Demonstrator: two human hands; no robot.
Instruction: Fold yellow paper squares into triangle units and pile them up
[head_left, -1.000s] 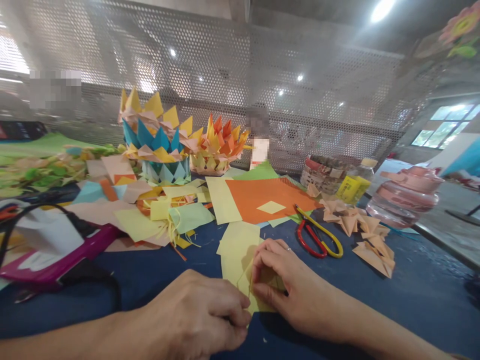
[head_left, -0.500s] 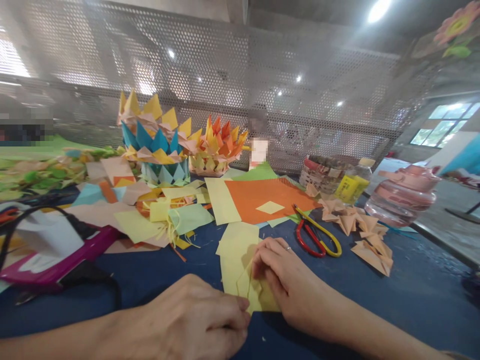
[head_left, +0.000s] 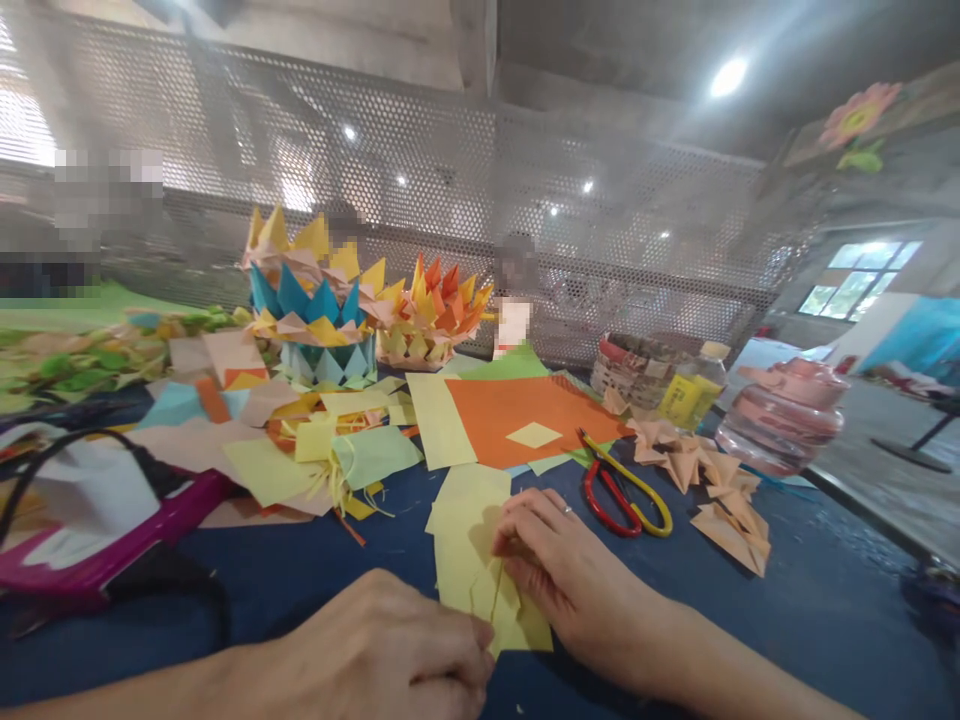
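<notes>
Pale yellow paper (head_left: 469, 510) lies on the dark blue table in front of me, in more than one layer. On top of it, between my hands, is a thin folded piece of yellow paper (head_left: 486, 590) with creased edges. My left hand (head_left: 405, 640) is closed at its lower end, with the fingertips pinched together. My right hand (head_left: 555, 560) has its fingers bent and pressed together on the upper right side of the same piece; a ring shows on one finger. The fingers partly cover the piece.
Red-and-yellow-handled scissors (head_left: 626, 495) lie beyond my right hand, near orange paper (head_left: 495, 410) and folded peach pieces (head_left: 731, 515). A pink bottle (head_left: 784, 415) stands at right. At left are a purple tool (head_left: 150, 525) with a black cable, paper scraps, and a blue-and-yellow paper crown (head_left: 322, 320).
The camera view has tilted, so the table things sit a little lower in the picture. Both hands stay at the folded yellow paper, with only slight finger movement.
</notes>
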